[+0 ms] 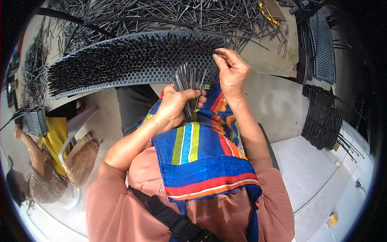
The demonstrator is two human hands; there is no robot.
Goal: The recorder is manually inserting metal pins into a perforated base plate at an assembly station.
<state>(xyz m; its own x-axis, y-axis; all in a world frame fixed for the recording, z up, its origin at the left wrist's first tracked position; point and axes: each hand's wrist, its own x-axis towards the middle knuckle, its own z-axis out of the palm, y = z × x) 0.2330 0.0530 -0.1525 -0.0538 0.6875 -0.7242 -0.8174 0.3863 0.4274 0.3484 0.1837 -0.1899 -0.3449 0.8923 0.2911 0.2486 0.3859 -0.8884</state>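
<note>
My left hand [176, 103] is closed round a bundle of thin dark sticks [186, 82], their ends fanning upward above my lap. My right hand [233, 72] is raised at the right end of a long, curved black perforated panel [157, 75]. Its thumb and forefinger are pinched together at the panel's edge; whatever lies between them is too small to make out. Many short dark pegs stand upright in the panel's holes, densest at the left and along the far side. Bare holes show along its near edge and toward the right.
Loose dark sticks [161, 14] lie heaped across the table behind the panel. Yellow-handled pliers [268, 15] rest at the far right. More perforated panels [322, 46] stand beyond, above stacked black rods [321, 117]. At left, another person [46, 181] sits by a smaller panel [34, 122].
</note>
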